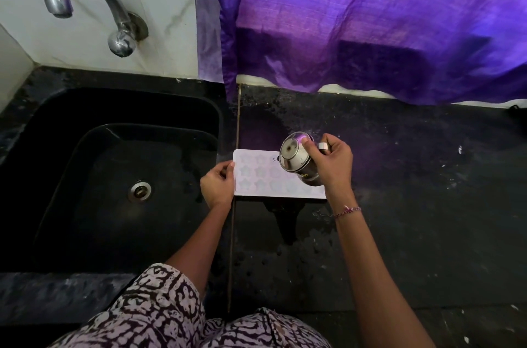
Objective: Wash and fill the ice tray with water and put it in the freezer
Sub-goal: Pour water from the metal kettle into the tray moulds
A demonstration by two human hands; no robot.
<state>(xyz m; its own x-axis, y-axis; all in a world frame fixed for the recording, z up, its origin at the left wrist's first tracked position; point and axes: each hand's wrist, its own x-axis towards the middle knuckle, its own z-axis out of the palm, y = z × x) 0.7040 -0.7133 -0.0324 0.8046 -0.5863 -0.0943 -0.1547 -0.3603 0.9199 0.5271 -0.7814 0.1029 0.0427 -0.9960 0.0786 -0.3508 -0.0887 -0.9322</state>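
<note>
- Ice tray (268,176), pale with star-shaped cells, lies flat on the dark countertop (399,205), just right of the black sink (85,176).
- Left hand (218,186) pinches the tray's end nearest the sink, fingers closed on its edge.
- Right hand (333,165) is wrapped fully around a steel pot (296,160), holding it tilted over the tray's end away from the sink, mouth facing the tray.
- Tap (94,5) stands on the wall above the sink.
- Purple curtain (370,19) hangs behind the tray.
- Wet patches mark the counter just in front of the tray.
</note>
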